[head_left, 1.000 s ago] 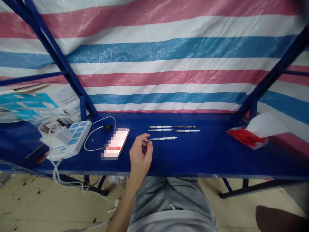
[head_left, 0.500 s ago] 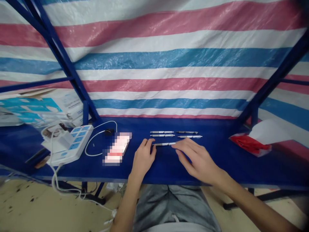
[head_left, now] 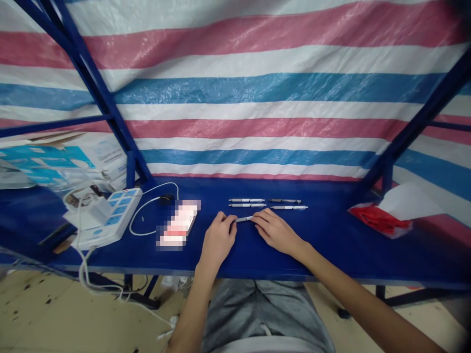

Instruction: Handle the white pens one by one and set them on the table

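nearest the camera sit the person's grey-clad lap [head_left: 265, 314] and two bare forearms reaching up over the front edge of the dark blue table top [head_left: 331, 245]. the left hand [head_left: 218, 239] rests on the table with its fingers curled in, the fingertips closed on the left end of a slim silver and grey pen [head_left: 244, 219] that lies flat and crosswise on the table. the right hand [head_left: 276, 230] meets the same pen from the other side, fingers bent and pinched over its right end, so only the short middle stretch of the barrel shows between the two hands.

just left of the left hand lies a flat phone with a pink and white screen [head_left: 178, 226], a thin white cable [head_left: 147, 208] looping from its far end. further left is a white power strip with blue sockets [head_left: 106, 215].

just beyond the held pen, four more slim silver pens [head_left: 268, 203] lie in two neat rows of two, parallel to it and apart from both hands. at the right end of the table sits a crumpled red and white plastic bag [head_left: 386, 211]. to the far left are stacked white and light blue cardboard boxes [head_left: 55, 162]. behind everything hangs a striped pink, white and blue woven tarpaulin [head_left: 250, 98], crossed by dark blue metal frame bars [head_left: 106, 108].
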The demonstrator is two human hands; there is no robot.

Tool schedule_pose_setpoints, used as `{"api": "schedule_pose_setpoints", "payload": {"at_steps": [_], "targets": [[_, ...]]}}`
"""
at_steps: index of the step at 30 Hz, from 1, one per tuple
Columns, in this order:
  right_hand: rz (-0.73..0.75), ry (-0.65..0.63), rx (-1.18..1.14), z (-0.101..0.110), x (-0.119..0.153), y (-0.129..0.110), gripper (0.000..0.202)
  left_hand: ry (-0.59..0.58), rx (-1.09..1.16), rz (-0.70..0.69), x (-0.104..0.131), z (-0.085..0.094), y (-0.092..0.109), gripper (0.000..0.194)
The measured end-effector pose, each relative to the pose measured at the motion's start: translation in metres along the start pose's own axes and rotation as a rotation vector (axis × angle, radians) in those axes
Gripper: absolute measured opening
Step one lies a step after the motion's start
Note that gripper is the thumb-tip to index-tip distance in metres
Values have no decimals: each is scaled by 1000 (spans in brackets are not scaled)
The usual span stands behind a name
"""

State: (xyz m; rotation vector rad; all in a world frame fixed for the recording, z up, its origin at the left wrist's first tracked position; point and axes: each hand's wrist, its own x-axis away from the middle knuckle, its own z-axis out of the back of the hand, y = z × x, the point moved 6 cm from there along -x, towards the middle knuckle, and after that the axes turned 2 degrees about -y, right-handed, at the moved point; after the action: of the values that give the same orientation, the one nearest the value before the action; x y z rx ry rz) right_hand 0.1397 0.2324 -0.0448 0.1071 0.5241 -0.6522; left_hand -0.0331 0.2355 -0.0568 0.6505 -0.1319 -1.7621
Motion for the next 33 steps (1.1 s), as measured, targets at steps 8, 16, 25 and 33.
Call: {"api": "schedule_pose_setpoints", "payload": {"at_steps": [8,16,25,33], "targets": [[-45,-113,49,-12,-25,9,11,-79,-17,45,-19,-1,5,11],[-95,-78,42,-23,-20,14,10,-47,-29,-69,-14,-9,10,9],[-90,-61,-4,-21,-13,8,15,-42,115,-105,-9,-2,15,17],[-98,-31,-88,-20,-13,9,12,10,75,-82,-9,4,13,10]]}}
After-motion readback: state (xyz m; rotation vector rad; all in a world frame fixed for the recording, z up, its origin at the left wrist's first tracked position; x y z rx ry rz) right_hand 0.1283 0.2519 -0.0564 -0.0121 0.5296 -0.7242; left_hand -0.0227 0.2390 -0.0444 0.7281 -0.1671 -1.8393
